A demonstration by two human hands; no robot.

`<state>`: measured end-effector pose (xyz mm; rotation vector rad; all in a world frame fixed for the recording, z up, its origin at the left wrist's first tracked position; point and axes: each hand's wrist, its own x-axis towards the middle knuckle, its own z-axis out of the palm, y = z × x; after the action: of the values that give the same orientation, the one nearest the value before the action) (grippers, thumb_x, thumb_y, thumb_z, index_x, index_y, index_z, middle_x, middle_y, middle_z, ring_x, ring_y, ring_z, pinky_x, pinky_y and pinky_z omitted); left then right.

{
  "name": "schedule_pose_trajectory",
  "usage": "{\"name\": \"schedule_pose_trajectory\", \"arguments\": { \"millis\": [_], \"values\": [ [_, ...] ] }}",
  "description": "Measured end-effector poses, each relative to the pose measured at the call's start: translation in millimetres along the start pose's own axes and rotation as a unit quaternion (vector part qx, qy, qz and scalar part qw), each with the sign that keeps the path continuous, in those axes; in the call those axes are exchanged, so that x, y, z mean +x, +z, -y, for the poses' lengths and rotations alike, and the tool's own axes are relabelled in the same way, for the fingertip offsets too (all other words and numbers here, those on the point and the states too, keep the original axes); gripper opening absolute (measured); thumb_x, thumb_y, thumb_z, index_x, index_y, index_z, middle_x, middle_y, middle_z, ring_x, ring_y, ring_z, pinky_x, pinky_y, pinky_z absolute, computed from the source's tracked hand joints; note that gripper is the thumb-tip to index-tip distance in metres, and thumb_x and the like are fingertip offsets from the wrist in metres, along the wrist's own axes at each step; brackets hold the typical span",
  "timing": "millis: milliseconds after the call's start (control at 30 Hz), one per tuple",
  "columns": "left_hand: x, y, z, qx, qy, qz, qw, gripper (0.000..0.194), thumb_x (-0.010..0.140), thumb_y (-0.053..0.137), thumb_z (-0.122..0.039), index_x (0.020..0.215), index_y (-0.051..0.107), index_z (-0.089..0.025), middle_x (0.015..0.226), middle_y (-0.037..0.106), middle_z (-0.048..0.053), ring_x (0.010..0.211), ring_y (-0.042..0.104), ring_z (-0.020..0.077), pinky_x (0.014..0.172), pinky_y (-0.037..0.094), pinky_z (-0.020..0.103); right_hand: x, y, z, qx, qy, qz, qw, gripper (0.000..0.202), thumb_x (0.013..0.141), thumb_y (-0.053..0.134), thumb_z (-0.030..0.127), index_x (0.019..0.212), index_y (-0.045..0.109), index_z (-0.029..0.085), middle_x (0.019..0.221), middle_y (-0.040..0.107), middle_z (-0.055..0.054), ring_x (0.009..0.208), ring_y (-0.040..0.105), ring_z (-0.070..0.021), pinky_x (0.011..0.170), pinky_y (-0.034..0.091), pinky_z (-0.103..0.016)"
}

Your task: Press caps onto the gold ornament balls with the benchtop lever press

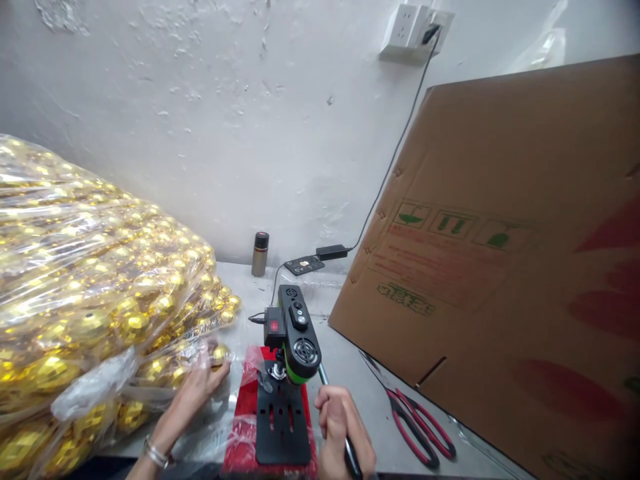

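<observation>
My left hand, with a bracelet at the wrist, is closed around a shiny gold ball beside a large clear plastic bag of gold balls. Front and centre stands a black machine with round vents and a green band. Its slotted black base plate lies on a red sheet partly covered with clear plastic. My right hand is wrapped round the black grip of a metal lever at the machine's right side.
A large cardboard box leans at the right, with red-and-black scissors in front. A dark-capped bottle, a black card-like item and a power adapter sit near the wall. A cable runs up to a wall socket.
</observation>
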<state>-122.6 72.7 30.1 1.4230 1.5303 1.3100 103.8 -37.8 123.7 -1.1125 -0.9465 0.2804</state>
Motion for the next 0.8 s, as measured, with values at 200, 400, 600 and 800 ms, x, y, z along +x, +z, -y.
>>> {"name": "schedule_pose_trajectory", "arguments": {
  "millis": [200, 400, 600, 800],
  "values": [
    [-61, 15.1, -24, -0.35, -0.297, 0.048, 0.887, 0.04, 0.075, 0.082, -0.04, 0.107, 0.074, -0.016, 0.112, 0.083, 0.013, 0.107, 0.08, 0.0322, 0.092, 0.068, 0.043, 18, -1, 7, 0.0, -0.051, 0.036, 0.998, 0.046, 0.109, 0.05, 0.038, 0.066, 0.051, 0.022, 0.065, 0.05, 0.003, 0.059, 0.05, -0.0106, 0.055, 0.037, -0.026],
    [-95, 68.2, -11, -0.363, -0.268, 0.04, 0.892, 0.042, 0.077, 0.08, -0.049, 0.107, 0.067, -0.023, 0.113, 0.083, 0.009, 0.105, 0.081, 0.0295, 0.094, 0.067, 0.046, 31, -6, 11, -0.009, -0.146, 0.079, 0.986, 0.038, 0.108, 0.046, 0.018, 0.071, 0.053, 0.022, 0.065, 0.05, 0.005, 0.058, 0.053, -0.0082, 0.057, 0.043, -0.02],
    [-100, 105.3, -2, -0.098, -0.085, 0.058, 0.99, 0.069, 0.078, 0.075, -0.066, 0.129, 0.062, -0.021, 0.128, 0.078, 0.016, 0.123, 0.074, 0.0385, 0.107, 0.058, 0.056, 29, -10, 7, -0.017, -0.171, 0.098, 0.98, 0.035, 0.108, 0.044, 0.014, 0.076, 0.053, 0.023, 0.068, 0.051, 0.006, 0.061, 0.054, -0.0072, 0.059, 0.046, -0.017],
    [-105, 111.8, 1, 0.053, 0.018, 0.053, 0.997, 0.064, 0.084, 0.069, -0.055, 0.136, 0.066, -0.017, 0.131, 0.078, 0.02, 0.123, 0.072, 0.0428, 0.107, 0.055, 0.065, 29, -13, 7, -0.024, -0.179, 0.104, 0.978, 0.033, 0.107, 0.043, 0.014, 0.077, 0.053, 0.023, 0.069, 0.052, 0.005, 0.061, 0.057, -0.0078, 0.057, 0.048, -0.017]
  ]
}}
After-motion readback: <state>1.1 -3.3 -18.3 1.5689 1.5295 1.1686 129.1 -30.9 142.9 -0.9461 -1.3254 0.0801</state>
